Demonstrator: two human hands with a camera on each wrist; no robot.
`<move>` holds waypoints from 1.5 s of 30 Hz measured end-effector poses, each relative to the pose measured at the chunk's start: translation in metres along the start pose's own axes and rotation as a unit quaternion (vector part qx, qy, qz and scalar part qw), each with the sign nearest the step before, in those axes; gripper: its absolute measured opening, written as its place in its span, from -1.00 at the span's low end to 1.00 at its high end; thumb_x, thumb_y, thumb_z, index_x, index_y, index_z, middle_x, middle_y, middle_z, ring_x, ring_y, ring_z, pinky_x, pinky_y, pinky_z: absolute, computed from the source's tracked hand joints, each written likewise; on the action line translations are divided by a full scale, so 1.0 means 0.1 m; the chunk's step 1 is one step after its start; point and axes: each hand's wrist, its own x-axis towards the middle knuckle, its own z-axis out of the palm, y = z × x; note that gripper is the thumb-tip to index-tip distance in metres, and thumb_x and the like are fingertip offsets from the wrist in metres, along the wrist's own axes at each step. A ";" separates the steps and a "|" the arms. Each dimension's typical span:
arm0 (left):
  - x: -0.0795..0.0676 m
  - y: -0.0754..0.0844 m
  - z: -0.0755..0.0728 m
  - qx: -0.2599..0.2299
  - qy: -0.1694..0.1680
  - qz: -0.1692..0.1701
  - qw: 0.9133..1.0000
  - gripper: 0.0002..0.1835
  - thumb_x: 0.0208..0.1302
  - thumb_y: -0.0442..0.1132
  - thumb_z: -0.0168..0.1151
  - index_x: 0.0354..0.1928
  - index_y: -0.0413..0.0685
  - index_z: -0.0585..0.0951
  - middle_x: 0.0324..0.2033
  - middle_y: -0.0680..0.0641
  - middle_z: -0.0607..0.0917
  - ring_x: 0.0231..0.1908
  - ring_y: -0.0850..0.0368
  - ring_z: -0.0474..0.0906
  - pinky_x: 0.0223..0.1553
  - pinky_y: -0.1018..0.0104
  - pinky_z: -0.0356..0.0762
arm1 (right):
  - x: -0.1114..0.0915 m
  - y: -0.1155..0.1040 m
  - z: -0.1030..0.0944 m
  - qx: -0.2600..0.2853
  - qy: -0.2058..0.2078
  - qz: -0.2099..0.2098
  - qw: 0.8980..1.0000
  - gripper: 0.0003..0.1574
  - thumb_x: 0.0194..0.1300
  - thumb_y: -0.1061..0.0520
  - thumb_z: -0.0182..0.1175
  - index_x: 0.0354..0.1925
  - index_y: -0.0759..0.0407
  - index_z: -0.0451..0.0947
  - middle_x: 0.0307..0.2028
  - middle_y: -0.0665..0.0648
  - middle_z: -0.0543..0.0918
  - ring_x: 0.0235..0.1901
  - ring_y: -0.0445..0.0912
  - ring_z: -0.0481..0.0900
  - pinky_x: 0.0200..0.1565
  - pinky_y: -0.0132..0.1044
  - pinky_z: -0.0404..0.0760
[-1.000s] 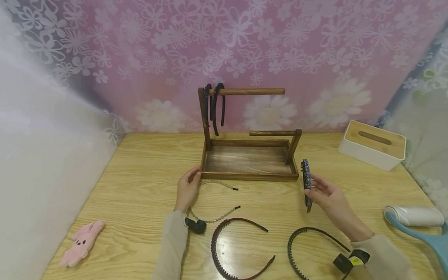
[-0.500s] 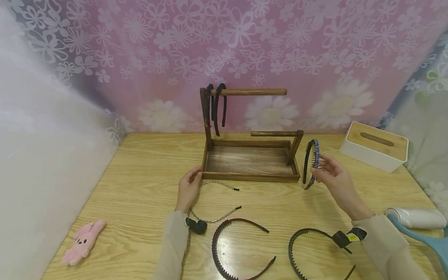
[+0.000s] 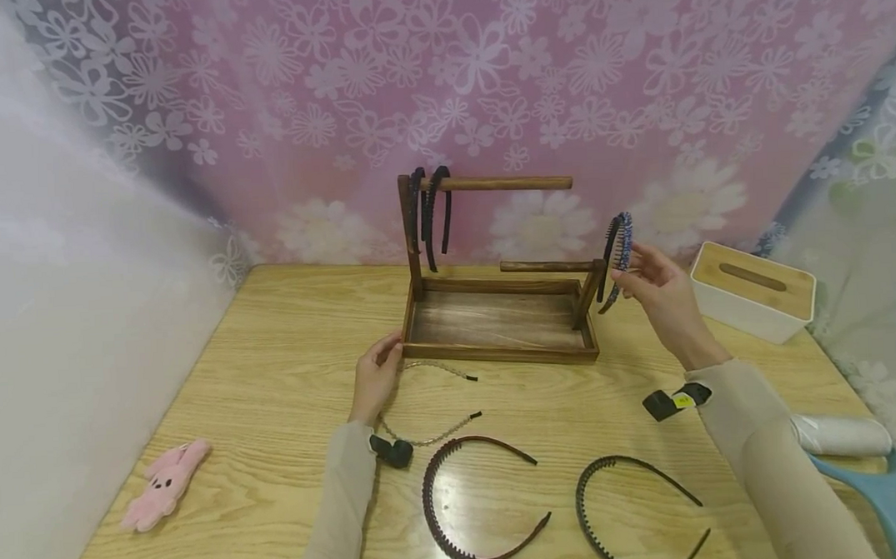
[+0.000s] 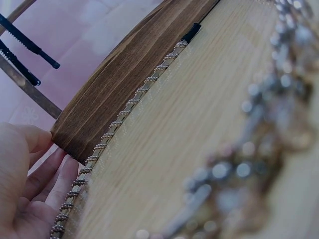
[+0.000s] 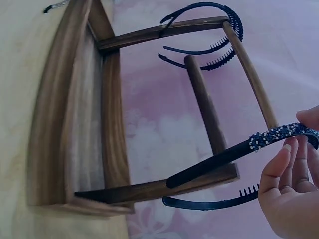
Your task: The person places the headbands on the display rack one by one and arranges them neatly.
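A brown wooden rack (image 3: pixel 500 356) with a tray base and two horizontal bars stands at the back of the table. My left hand (image 3: pixel 378 376) grips its front left corner; in the left wrist view the thumb and fingers (image 4: pixel 37 144) pinch the wood. Up at the right, my right hand (image 3: pixel 662 299) pinches a headband (image 3: pixel 627 242) studded with blue glitter. Its teeth face left and its ends point down, just right of the rack's short post. Two black headbands (image 3: pixel 436 205) hang at the left end of the upper bar (image 3: pixel 511 182).
A beaded headband (image 3: pixel 440 437) lies by my left wrist. Nearer are a dark red headband (image 3: pixel 431 497) and a black one (image 3: pixel 584 507). A tissue box (image 3: pixel 752 295) and a blue-handled lint roller (image 3: pixel 845 435) stand right; a pink plush toy (image 3: pixel 167 483) lies left.
My right hand has raised the glittery headband from beside the tray up to the height of the lower bar, turning it so its ends point down. The left hand stays at the rack's corner.
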 end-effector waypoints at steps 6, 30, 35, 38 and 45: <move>0.00 -0.02 -0.01 0.004 0.000 -0.003 1.000 -0.64 0.48 -0.20 0.06 0.23 -0.10 0.55 0.21 -0.15 0.59 0.17 -0.05 0.52 0.17 0.14 0.49 | 0.20 -0.10 0.12 0.000 -0.011 0.007 1.000 -0.20 0.35 0.19 0.22 0.46 0.18 0.16 -0.11 -0.09 0.51 -0.22 -0.32 0.49 -0.25 -0.58 0.52; -0.01 0.07 -0.03 -0.004 -0.008 -0.007 1.000 -0.62 0.48 -0.25 0.05 0.25 -0.21 0.51 0.21 -0.25 0.57 0.17 -0.13 0.51 0.18 0.07 0.46 | 0.76 -0.42 0.79 0.038 -0.052 0.079 0.995 -0.16 0.36 0.15 0.22 0.49 0.04 0.11 -0.04 0.01 0.40 -0.06 -0.18 0.46 -0.15 -0.45 0.52; 0.02 -0.02 -0.02 -0.003 -0.005 -0.003 1.000 -0.63 0.48 -0.20 0.06 0.24 -0.12 0.53 0.18 -0.19 0.60 0.17 -0.07 0.52 0.18 0.10 0.47 | 0.82 -0.43 1.01 0.059 -0.085 0.094 0.990 -0.20 0.40 0.22 0.14 0.49 0.08 0.08 -0.07 -0.01 0.38 -0.09 -0.18 0.43 -0.15 -0.43 0.49; 0.02 -0.03 -0.02 0.001 -0.006 -0.005 1.000 -0.64 0.48 -0.19 0.07 0.23 -0.08 0.55 0.16 -0.17 0.62 0.16 -0.04 0.52 0.18 0.11 0.48 | 0.86 -0.43 1.14 0.068 -0.098 0.103 0.988 -0.23 0.40 0.25 0.12 0.48 0.07 0.10 -0.08 -0.01 0.42 -0.11 -0.19 0.42 -0.16 -0.43 0.48; 0.02 -0.03 -0.01 -0.002 -0.006 -0.004 1.000 -0.66 0.47 -0.20 0.08 0.21 -0.06 0.57 0.14 -0.13 0.63 0.15 -0.01 0.53 0.19 0.10 0.47 | 0.92 -0.41 1.38 0.025 -0.107 0.121 0.986 -0.22 0.40 0.19 0.15 0.48 -0.07 0.12 0.06 0.03 0.39 -0.03 -0.12 0.43 0.06 -0.27 0.45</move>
